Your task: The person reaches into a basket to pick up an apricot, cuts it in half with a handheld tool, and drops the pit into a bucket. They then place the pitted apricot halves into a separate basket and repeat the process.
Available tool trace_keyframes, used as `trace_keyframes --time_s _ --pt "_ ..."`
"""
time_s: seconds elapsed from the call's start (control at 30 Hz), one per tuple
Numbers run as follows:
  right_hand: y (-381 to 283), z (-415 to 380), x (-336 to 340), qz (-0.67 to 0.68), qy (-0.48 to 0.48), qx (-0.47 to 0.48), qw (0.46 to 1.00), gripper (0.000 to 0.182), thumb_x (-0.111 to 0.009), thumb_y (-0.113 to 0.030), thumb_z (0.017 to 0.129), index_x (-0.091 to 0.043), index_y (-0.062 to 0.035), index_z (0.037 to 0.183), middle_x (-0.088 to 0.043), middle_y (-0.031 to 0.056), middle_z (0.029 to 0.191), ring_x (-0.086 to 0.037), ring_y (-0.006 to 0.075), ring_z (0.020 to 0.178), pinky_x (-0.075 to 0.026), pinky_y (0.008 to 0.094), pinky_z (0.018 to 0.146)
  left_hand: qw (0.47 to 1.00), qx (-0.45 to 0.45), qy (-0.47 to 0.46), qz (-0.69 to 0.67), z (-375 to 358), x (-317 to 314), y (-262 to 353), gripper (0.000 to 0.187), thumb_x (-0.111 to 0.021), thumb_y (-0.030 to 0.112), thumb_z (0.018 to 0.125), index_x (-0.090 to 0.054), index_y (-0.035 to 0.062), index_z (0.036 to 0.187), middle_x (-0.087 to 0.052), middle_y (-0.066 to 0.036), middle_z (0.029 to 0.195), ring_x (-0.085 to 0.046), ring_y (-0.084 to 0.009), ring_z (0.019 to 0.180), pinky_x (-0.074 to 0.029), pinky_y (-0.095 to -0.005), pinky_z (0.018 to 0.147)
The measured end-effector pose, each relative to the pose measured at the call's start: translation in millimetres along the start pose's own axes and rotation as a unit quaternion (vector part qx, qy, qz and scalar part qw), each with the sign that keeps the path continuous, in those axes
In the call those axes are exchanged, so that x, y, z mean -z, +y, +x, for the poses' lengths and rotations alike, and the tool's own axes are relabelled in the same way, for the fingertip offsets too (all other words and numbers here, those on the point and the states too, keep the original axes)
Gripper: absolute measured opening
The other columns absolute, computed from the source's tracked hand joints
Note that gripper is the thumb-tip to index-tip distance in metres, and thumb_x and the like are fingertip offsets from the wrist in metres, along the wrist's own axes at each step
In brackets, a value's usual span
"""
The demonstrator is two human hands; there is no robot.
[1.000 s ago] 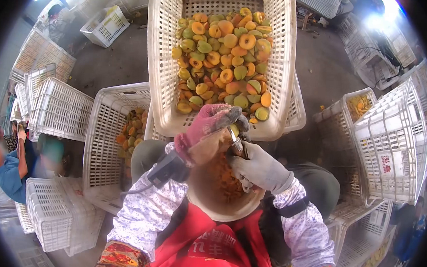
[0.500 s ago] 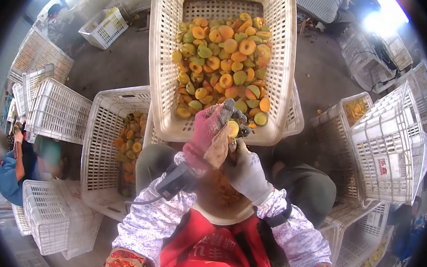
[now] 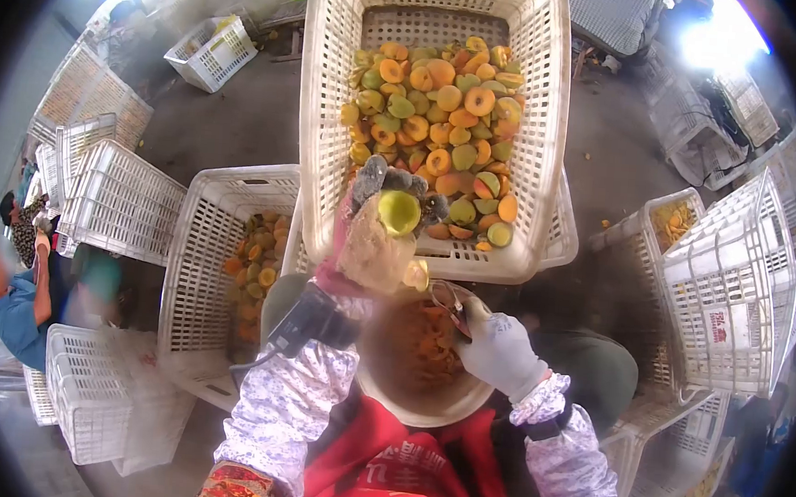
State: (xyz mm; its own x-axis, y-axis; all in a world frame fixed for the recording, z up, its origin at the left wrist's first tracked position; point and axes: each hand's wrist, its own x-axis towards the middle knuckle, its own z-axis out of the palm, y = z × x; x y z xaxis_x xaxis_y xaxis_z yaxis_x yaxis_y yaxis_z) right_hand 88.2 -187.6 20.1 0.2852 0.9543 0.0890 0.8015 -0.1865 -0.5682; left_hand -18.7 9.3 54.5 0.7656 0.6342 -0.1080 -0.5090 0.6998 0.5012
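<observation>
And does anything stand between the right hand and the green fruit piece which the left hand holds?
Yes: the metal tool in the right hand, then a small yellow piece below the green fruit piece in the left hand. Whether the yellow piece touches the tool, I cannot tell.

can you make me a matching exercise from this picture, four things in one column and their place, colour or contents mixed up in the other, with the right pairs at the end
Things
1. green fruit half
2. small tool
3. bucket
4. apron

Place, colour or contents
A. in the grasp of the right hand
B. red, with pale lettering
C. in the left hand, above the near edge of the big crate
D. holds orange-brown scraps

Right pairs: 1-C, 2-A, 3-D, 4-B
</observation>
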Motion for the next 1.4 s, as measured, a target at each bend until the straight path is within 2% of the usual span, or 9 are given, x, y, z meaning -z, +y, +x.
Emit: trace_keyframes --time_s 0.23,0.3,0.37,0.47,0.53,0.73,1.1,1.3,1.4 --pt "15 -25 28 -0.028 -0.039 -0.004 0.999 0.022 -0.064 -0.015 0.08 -0.054 -0.0022 0.096 -0.06 0.0157 0.062 -0.062 0.0346 0.061 -0.048 0.0432 0.055 0.947 -0.149 0.092 0.269 -72 49 94 0.028 -0.049 0.021 0.097 -0.057 0.002 0.116 -0.064 -0.01 0.104 -0.062 -0.024 0.098 -0.05 -0.0382 0.09" --pt "14 -25 39 -0.018 -0.034 0.006 0.999 0.019 -0.064 -0.013 0.081 -0.053 -0.0022 0.091 -0.06 0.0153 0.061 -0.062 0.0347 0.06 -0.048 0.0427 0.054 0.727 -0.108 0.129 0.665 -86 64 119 0.029 -0.058 0.021 0.093 -0.061 0.0017 0.113 -0.063 -0.011 0.112 -0.062 -0.0233 0.101 -0.051 -0.0341 0.089" --pt "14 -25 51 -0.049 0.065 0.013 0.997 0.015 -0.06 -0.018 0.085 -0.053 -0.0045 0.085 -0.058 0.0122 0.055 -0.061 0.0307 0.051 -0.048 0.0411 0.05 0.151 -0.192 0.085 0.966 -92 46 124 0.032 -0.064 0.023 0.088 -0.062 0.0046 0.114 -0.063 -0.012 0.114 -0.062 -0.0253 0.1 -0.05 -0.0343 0.088" --pt "11 -15 77 0.119 0.147 -0.052 0.981 0.012 -0.061 -0.009 0.085 -0.053 -0.0014 0.091 -0.06 0.0147 0.063 -0.064 0.0327 0.061 -0.049 0.038 0.053 0.327 -0.221 0.04 0.918 -61 7 85 0.033 -0.063 0.01 0.088 -0.059 0.0054 0.12 -0.058 -0.015 0.118 -0.058 -0.024 0.109 -0.048 -0.0331 0.092" --pt "6 -11 95 0.231 0.178 -0.129 0.948 0.014 -0.06 -0.003 0.086 -0.054 0.001 0.098 -0.061 0.0167 0.072 -0.064 0.0362 0.071 -0.05 0.0329 0.058 0.642 -0.037 -0.052 0.764 -20 -16 41 0.036 -0.067 0.013 0.085 -0.06 0.0065 0.119 -0.062 -0.017 0.109 -0.061 -0.0275 0.104 -0.049 -0.0348 0.089" --pt "4 -17 123 0.341 0.224 -0.251 0.878 0.011 -0.06 -0.002 0.086 -0.055 -0.0011 0.096 -0.057 0.0035 0.062 -0.057 0.0059 0.05 -0.044 0.0261 0.046 0.557 0.144 -0.069 0.815 97 -6 -111 0.051 -0.066 0.04 0.079 -0.061 0.005 0.115 -0.062 -0.02 0.111 -0.058 -0.0371 0.105 -0.045 -0.04 0.094" --pt "3 -9 126 0.395 0.243 -0.241 0.852 0.018 -0.061 -0.005 0.086 -0.054 -0.0007 0.102 -0.061 0.0054 0.066 -0.06 0.0097 0.05 -0.046 0.0258 0.047 0.469 0.059 -0.037 0.88 118 18 -150 0.047 -0.07 0.026 0.076 -0.058 0.006 0.117 -0.062 -0.018 0.113 -0.057 -0.0343 0.111 -0.046 -0.0411 0.094" --pt "14 -14 127 0.387 0.246 -0.258 0.85 0.015 -0.058 -0.004 0.088 -0.054 0.0 0.103 -0.061 0.0056 0.07 -0.06 0.0091 0.055 -0.047 0.0261 0.05 0.59 0.098 -0.128 0.791 117 29 -132 0.05 -0.069 0.017 0.077 -0.054 0.0034 0.123 -0.064 -0.018 0.11 -0.061 -0.033 0.105 -0.049 -0.0382 0.091" --pt "13 -14 121 0.367 0.206 -0.264 0.868 0.022 -0.058 -0.003 0.088 -0.051 -0.0006 0.108 -0.062 0.0089 0.071 -0.063 0.0138 0.057 -0.048 0.03 0.052 0.878 0.138 -0.174 0.424 102 43 -103 0.046 -0.061 0.002 0.084 -0.049 -0.0044 0.128 -0.062 -0.013 0.114 -0.061 -0.0204 0.107 -0.053 -0.0323 0.088"
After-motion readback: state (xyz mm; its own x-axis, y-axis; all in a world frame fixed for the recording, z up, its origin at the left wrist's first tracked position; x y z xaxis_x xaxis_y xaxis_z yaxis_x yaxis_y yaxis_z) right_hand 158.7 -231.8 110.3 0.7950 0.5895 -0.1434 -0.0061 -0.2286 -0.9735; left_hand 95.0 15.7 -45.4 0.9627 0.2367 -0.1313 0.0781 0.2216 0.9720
